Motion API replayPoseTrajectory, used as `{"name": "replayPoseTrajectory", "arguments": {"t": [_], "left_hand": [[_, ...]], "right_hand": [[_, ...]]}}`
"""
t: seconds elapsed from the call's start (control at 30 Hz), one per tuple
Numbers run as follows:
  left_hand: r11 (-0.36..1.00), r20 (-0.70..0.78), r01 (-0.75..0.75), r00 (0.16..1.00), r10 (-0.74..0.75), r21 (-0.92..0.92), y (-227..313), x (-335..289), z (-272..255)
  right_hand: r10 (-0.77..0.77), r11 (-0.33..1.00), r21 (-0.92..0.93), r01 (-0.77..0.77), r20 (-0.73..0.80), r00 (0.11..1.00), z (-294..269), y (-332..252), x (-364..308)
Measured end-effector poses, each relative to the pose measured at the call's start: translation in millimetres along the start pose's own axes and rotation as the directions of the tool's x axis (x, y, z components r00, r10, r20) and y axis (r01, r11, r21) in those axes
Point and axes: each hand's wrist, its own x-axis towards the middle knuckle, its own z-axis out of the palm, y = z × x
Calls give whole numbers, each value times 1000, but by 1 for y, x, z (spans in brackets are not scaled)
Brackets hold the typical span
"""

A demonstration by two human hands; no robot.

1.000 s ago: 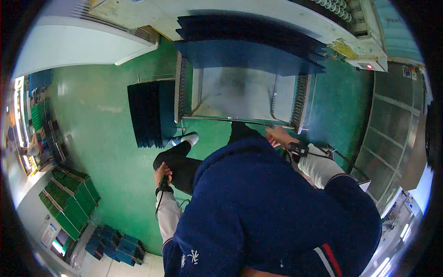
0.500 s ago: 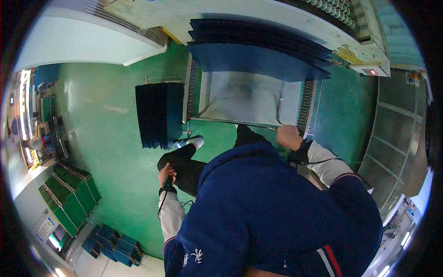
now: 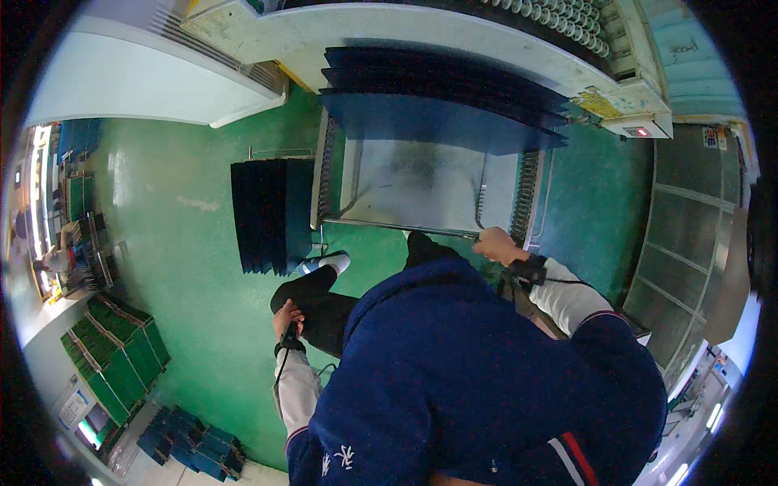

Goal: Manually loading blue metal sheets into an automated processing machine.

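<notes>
A metal rack [image 3: 389, 226] stands in front of me, with coiled springs along both sides. Several dark blue boards [image 3: 429, 117] stand in a row across its far end. My right hand [image 3: 500, 246] is closed at the right end of the rack's near bar, its fingertips partly hidden. Beside my bent left knee, my left hand [image 3: 287, 317] hangs with its fingers loosely curled and nothing visible in them. Both wrists wear dark bands with cables.
Left of the rack, a second stand [image 3: 273, 215] holds several dark boards. A pale machine [image 3: 486, 36] spans the far side, and a metal-framed panel [image 3: 686, 235] is at right. Green stacks [image 3: 121, 352] and blue pieces [image 3: 193, 441] lie at lower left, where another person is working farther up.
The whole view has shifted slightly, so the rack sits lower and more to the left. My right hand has come closer to the near bar. My left hand stays beside the knee.
</notes>
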Motion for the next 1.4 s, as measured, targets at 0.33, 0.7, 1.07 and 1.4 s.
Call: {"name": "replayPoseTrajectory", "arguments": {"t": [0.33,0.7,1.07,1.4], "left_hand": [[997,-14,-54,999,53,-46,-5,-5,-1],[978,-22,-162,987,160,-129,-9,-6,-5],[966,-18,-219,976,219,-139,-11,1,-8],[934,-69,-322,947,314,-157,-12,-7,-9]], "right_hand": [[-575,815,-514,266,-664,478,-111,-116,-28],[-584,802,-592,82,-748,314,-144,-164,-42],[-627,778,-557,289,-668,400,-153,-172,-22],[-677,648,-740,181,-451,582,-166,-186,22]]}}
